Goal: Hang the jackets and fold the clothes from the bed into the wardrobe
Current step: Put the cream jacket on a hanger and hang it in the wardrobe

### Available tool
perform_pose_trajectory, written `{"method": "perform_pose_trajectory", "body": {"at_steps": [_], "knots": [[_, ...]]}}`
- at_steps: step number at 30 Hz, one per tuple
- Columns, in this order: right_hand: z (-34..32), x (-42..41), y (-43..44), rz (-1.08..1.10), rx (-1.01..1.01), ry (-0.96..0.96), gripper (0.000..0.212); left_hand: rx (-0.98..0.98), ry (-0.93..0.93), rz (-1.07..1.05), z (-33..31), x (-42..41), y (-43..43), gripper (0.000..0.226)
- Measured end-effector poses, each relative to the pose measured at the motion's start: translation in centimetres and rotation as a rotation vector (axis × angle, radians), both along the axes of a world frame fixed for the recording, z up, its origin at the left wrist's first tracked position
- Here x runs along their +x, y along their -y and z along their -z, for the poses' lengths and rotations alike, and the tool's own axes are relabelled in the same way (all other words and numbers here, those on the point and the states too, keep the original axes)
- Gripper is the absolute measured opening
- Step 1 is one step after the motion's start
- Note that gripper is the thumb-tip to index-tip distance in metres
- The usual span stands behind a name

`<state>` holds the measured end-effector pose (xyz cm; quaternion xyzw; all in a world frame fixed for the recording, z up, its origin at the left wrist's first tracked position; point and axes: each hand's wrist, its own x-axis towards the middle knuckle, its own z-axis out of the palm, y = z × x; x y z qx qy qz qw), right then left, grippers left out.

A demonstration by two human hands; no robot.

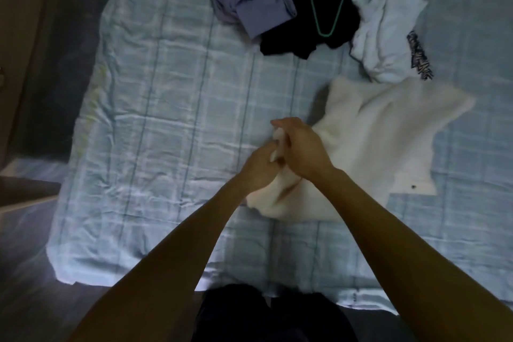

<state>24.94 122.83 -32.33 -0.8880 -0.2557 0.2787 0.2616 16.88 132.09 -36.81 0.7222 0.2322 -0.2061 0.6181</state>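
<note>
Cream garment [374, 141] lying on bed [166, 91]; left hand [259, 168] and right hand [304, 147] meeting, both arms reaching forward, each grip pinching its bunched edge.

Cream, perhaps fleecy garment [374, 141], half-bunched

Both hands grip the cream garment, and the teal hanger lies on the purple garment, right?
Not quite. In the head view the teal hanger lies on the black garment, beside the purple garment. The left hand and right hand do grip the cream garment.

Hanger [331, 12] on clothes pile [305, 22] – behind sweater [374, 147].
</note>
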Motion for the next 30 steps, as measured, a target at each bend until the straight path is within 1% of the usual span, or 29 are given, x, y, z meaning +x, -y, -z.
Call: {"method": "perform_pose_trajectory", "body": {"at_steps": [3,4,5,6,7,9,12,13,14,16,18,19,21,23,24,25,26,27,28,29,30], "knots": [[-3.7,1.8,1.5,-0.240,-0.066,0.048,0.057,0.046,0.073,0.090,-3.7,0.4,1.5,0.036],[-5.1,2.3,1.9,-0.297,-0.100,0.020,0.059,0.058,0.098,0.097,-4.9,0.5,1.8,0.039],[-6.7,2.7,2.1,-0.290,-0.124,-0.020,0.061,0.051,0.117,0.084,-6.1,0.6,2.0,0.040],[-8.2,3.0,2.4,-0.219,-0.107,-0.029,0.063,0.020,0.130,0.046,-7.3,0.7,2.2,0.040],[-9.5,3.2,2.8,-0.108,-0.056,0.007,0.061,-0.015,0.133,-0.003,-8.9,0.9,2.5,0.039],[-12.3,3.0,3.5,0.109,0.046,0.150,0.049,-0.060,0.146,-0.094,-11.8,1.7,3.5,0.037],[-15.8,1.5,5.7,0.248,0.144,0.327,0.030,-0.101,0.153,-0.231,-16.1,3.4,5.9,0.035],[-16.9,0.8,6.7,0.280,0.172,0.368,0.028,-0.132,0.144,-0.284,-17.5,4.1,6.8,0.035],[-17.9,0.0,7.9,0.306,0.195,0.388,0.030,-0.172,0.137,-0.331,-18.7,4.8,7.8,0.035],[-19.5,-2.0,10.2,0.327,0.233,0.374,0.044,-0.265,0.114,-0.390,-20.7,6.2,9.8,0.025],[-20.6,-3.8,12.5,0.365,0.228,0.337,0.058,-0.323,0.086,-0.399,-22.5,7.1,12.0,0.011],[-21.0,-4.6,13.6,0.396,0.204,0.324,0.062,-0.341,0.065,-0.396,-23.4,7.4,13.0,0.009],[-21.1,-6.0,15.3,0.446,0.107,0.337,0.073,-0.382,0.029,-0.394,-24.7,8.0,15.2,0.012],[-20.9,-7.0,16.3,0.518,0.013,0.448,0.081,-0.362,0.016,-0.362,-26.1,8.3,17.3,0.023],[-20.8,-7.4,16.6,0.591,0.020,0.499,0.080,-0.356,0.019,-0.355,-26.8,8.1,18.5,0.028],[-21.2,-7.7,16.8,0.705,0.052,0.533,0.070,-0.358,0.023,-0.336,-27.7,7.8,19.7,0.030],[-21.5,-7.7,17.1,0.829,0.091,0.556,0.053,-0.366,0.035,-0.321,-28.4,7.3,20.9,0.031],[-21.7,-7.6,17.6,0.925,0.083,0.581,0.032,-0.366,0.034,-0.303,-29.0,6.9,22.1,0.030],[-22.4,-7.6,18.1,0.975,0.020,0.646,0.019,-0.364,0.045,-0.277,-29.4,6.4,23.0,0.025],[-23.3,-7.7,18.8,0.974,0.016,0.677,0.017,-0.403,0.046,-0.260,-29.9,5.9,23.7,0.019],[-24.2,-7.8,19.6,0.992,0.089,0.633,0.022,-0.456,0.066,-0.225,-30.2,5.6,24.3,0.024]]}}
